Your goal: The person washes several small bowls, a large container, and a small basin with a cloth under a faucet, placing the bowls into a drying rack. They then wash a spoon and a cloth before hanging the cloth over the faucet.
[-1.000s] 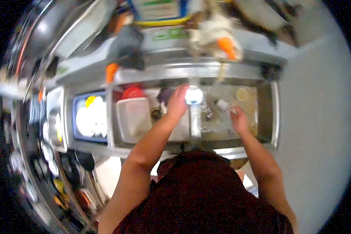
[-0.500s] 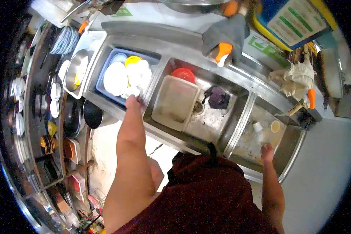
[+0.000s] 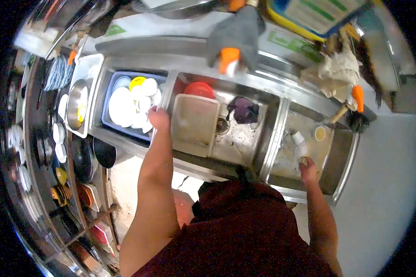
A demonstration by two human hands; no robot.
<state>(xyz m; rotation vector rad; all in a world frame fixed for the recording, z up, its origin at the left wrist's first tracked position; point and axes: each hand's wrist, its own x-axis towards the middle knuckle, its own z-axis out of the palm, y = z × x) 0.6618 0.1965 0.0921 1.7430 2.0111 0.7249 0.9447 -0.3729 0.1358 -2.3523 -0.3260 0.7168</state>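
Observation:
My left hand [image 3: 159, 118], fingers curled, is at the right edge of a blue plastic tub [image 3: 107, 111] in the left sink basin. White dishes [image 3: 121, 107] and a yellow dish [image 3: 137, 83] are heaped in the tub. A white piece lies close by the left fingertips; whether they grip it is hidden. In the right basin, my right hand [image 3: 308, 171] is closed on a small yellowish thing [image 3: 303, 161], too small to name. Near it are a white block-like piece [image 3: 299, 142] and a pale cup [image 3: 320, 134] in cloudy water.
The middle basin holds a beige tub [image 3: 195, 122], a red bowl [image 3: 199, 90] and a dark purple cloth [image 3: 245, 111] near the drain [image 3: 222, 124]. Orange-tipped handles [image 3: 229, 60] hang over the sink's back edge. Shelves of dishes [image 3: 60, 196] stand on the left.
My left hand has drawn back from the white dishes to the tub's right edge. My right hand stays low in the right basin. The view has shifted slightly.

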